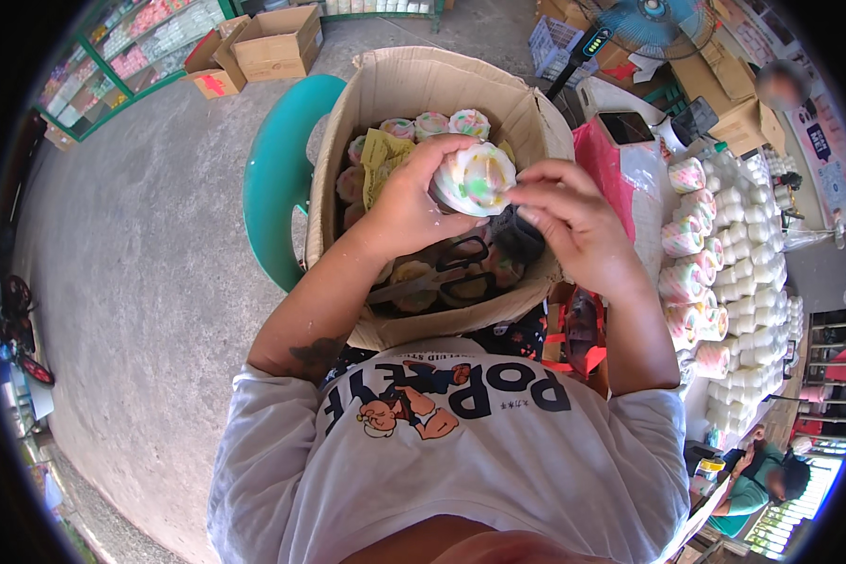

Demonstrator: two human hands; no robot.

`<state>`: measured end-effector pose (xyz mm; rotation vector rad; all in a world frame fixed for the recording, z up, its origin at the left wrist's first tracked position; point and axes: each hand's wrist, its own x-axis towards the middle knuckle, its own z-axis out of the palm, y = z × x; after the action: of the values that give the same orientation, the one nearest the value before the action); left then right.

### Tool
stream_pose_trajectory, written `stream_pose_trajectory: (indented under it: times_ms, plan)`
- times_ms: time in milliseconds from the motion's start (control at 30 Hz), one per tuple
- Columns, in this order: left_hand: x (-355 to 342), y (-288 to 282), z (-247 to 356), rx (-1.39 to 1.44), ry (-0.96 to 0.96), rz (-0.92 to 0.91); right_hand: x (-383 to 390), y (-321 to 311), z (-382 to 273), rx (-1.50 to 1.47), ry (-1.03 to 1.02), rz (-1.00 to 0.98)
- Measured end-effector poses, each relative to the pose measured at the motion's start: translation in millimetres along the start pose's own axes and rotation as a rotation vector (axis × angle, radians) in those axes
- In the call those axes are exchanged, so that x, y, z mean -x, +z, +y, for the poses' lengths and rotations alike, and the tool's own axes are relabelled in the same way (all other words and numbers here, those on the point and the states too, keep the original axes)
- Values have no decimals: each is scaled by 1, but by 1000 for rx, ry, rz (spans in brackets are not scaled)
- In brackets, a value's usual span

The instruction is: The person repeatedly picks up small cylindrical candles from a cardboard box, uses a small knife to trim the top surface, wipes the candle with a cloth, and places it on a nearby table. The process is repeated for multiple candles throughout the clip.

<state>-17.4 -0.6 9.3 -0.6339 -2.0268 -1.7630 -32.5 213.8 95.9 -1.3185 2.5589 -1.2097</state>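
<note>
Head view: the left hand [406, 209] holds a round cup [477, 179] with a white rim and pastel swirl of pink, green and yellow, its grip wrapped around the cup's side, fingers curled over the top edge. The cup is up in the air, above the open cardboard box [423, 85], approx. over the box's right half. The right hand [573, 221] is just beside the cup on its right; thumb and forefinger are pressed together at the cup's rim, pinching sth. small there, what exactly I cannot tell. A dark roll-like object [519, 235] sits under the right palm, touching it. Inside the box lie more pastel cups [432, 124] along the far wall, a yellow paper slip [383, 155] and black-handled scissors [456, 268] near the front wall. The box rests on a teal plastic chair [277, 179]. To the right, a table [650, 226] carries rows of white cups [747, 310] and a column of pastel ones [686, 235], w/ a phone [625, 127] at the far end. A blue fan [653, 21] stands beyond, and another person [757, 479] sits low right.
</note>
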Motion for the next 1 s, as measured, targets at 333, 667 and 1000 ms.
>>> stream_pose_trajectory:
  times_ms: [333,667,1000]
  plan:
    - [-1,3,-4,-147,128,43,-3,14,3,60,0,247]
    - [-3,-1,0,-324,192,81,-6,19,0,119,-5,256]
    - [-2,-1,0,-229,152,100,-5,20,3,58,-52,150]
